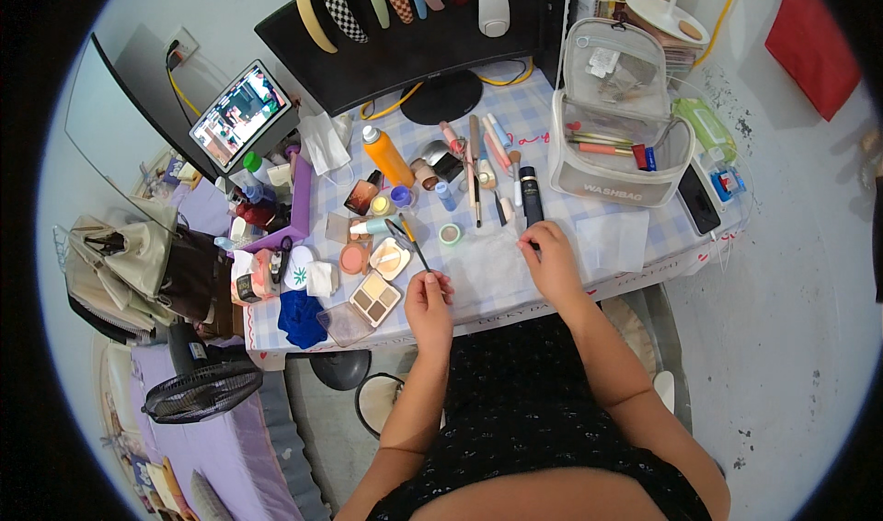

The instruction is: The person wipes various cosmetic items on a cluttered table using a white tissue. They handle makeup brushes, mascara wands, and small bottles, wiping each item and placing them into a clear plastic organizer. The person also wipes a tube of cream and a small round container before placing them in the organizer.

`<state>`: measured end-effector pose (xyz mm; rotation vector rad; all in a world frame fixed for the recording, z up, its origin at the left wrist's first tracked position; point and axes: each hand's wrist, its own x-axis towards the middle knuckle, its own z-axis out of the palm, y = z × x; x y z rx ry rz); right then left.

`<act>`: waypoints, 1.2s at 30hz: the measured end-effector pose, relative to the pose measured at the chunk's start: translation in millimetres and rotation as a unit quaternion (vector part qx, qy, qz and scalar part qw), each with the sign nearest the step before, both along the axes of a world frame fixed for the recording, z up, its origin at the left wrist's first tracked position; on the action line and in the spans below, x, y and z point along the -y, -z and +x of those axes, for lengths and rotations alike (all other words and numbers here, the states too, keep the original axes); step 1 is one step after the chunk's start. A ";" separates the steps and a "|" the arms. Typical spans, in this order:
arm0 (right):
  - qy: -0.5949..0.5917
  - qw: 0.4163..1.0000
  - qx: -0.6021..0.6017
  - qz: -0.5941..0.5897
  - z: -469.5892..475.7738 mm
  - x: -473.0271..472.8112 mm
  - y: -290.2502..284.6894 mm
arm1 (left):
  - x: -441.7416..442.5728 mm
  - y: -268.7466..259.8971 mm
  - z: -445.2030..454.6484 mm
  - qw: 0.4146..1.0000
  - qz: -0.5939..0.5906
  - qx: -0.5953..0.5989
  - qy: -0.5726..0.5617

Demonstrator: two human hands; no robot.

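Note:
My left hand [429, 307] pinches a slim makeup brush [418, 250] with a dark handle and a gold-coloured section, held over the table. Below it an eyeshadow palette [376, 298] lies open beside a powder compact [390, 259] and a round peach blush [354, 259]. A small mint-rimmed pot [450, 234] is on the cloth right of the brush. My right hand [550, 262] rests near the table's front edge with thumb and fingers drawn together. Just beyond its fingers lies a dark bottle [530, 195]. Whether those fingers hold something small cannot be seen.
Bottles, brushes and tubes crowd the checked tablecloth [331, 228], among them an orange spray bottle [388, 157]. An open wash bag [617, 169] stands right, near a phone [698, 200]. A purple box [301, 204], lit tablet [241, 115] and fan [203, 391] are left; a monitor [414, 45] is behind.

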<state>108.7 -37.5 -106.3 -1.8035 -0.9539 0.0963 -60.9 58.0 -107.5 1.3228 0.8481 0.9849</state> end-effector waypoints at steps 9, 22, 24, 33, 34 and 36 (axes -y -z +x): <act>-0.123 0.944 -0.300 0.056 9.5 12.1 -2.8 | -11.6 9.9 -2.7 0.985 -0.113 0.057 0.117; -0.350 0.804 -0.431 0.211 10.7 38.5 -26.7 | 11.1 -50.1 9.7 0.883 -0.325 0.179 0.287; -0.302 0.826 -0.429 0.208 12.0 40.7 -24.1 | 5.5 -35.1 6.4 0.922 -0.265 0.130 0.250; -0.215 0.616 -0.733 0.194 14.9 54.1 -14.1 | 4.9 -40.2 -9.9 0.960 -0.090 0.102 0.246; -0.252 0.597 -0.726 0.229 15.3 59.4 -26.0 | 4.4 -43.8 -12.2 0.964 -0.063 0.110 0.236; -0.278 0.557 -0.730 0.282 12.8 59.6 -29.0 | -2.7 -48.5 -19.1 0.957 -0.076 0.115 0.256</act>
